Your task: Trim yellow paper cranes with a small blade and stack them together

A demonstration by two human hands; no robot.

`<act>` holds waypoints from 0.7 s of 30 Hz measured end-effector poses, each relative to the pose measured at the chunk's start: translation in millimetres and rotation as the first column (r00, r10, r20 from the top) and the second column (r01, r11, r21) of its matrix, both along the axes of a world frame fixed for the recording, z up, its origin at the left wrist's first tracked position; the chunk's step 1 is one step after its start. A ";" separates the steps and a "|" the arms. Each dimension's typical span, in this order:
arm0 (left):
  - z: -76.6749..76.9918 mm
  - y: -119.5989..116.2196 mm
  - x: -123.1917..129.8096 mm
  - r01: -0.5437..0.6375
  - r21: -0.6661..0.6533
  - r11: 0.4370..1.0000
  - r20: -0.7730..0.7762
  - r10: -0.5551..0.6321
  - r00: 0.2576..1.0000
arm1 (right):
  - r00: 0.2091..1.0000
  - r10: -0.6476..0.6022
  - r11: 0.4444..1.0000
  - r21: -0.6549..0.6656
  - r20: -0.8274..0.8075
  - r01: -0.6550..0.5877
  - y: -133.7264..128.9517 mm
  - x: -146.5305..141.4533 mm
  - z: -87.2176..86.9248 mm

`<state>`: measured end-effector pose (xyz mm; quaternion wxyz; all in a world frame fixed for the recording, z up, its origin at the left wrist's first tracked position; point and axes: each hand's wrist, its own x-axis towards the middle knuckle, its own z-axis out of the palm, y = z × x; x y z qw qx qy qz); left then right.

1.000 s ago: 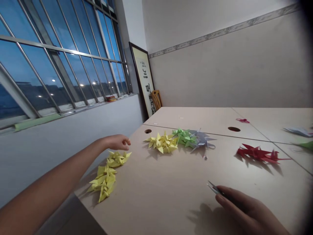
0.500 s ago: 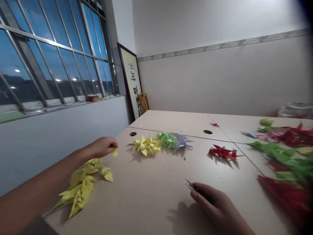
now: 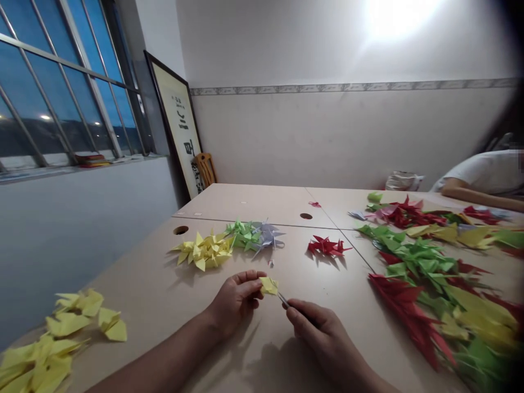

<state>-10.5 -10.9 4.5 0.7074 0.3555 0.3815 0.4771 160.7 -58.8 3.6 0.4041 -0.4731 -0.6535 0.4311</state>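
Note:
Over the middle of the table, my left hand (image 3: 239, 297) pinches a small folded yellow paper piece (image 3: 269, 286) between thumb and fingertips. My right hand (image 3: 321, 330) is closed around what look like thread snips (image 3: 283, 299), their pointed metal tip touching or very near the paper's right edge; the handle is mostly hidden in the fingers. Beyond my left hand lies a cluster of yellow paper cranes (image 3: 204, 250), beside green cranes (image 3: 244, 234) and pale purple ones (image 3: 268, 234). Loose yellow folded papers (image 3: 49, 349) are spread at the left.
Red paper cranes (image 3: 327, 246) sit past my right hand. A large heap of green (image 3: 421, 259), red (image 3: 409, 305) and yellow paper pieces covers the right side. The table (image 3: 262, 199) has round holes and seams. A person in a white sleeve (image 3: 483, 169) leans at the far right.
My left hand has moved from the yellow papers at left to the middle, bringing a yellow piece to the snips. The view has turned right, showing more of the heap and another person.

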 end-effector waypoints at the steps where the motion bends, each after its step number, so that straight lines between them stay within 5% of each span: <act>1: 0.3 0.5 -2.0 0.006 -0.013 1.000 0.002 -0.006 1.000 | 1.000 -0.006 1.000 -0.014 -0.010 0.006 1.1 0.2 -0.3; 9: 0.0 0.1 -4.7 0.033 -0.062 0.998 -0.048 -0.036 0.998 | 0.995 0.049 0.999 -0.009 0.092 -0.048 6.1 0.0 -2.6; 21: -2.7 -8.3 8.1 -0.087 -0.008 0.996 -0.071 0.086 0.994 | 0.979 0.043 0.998 0.025 0.199 -0.049 1.6 -0.8 -4.6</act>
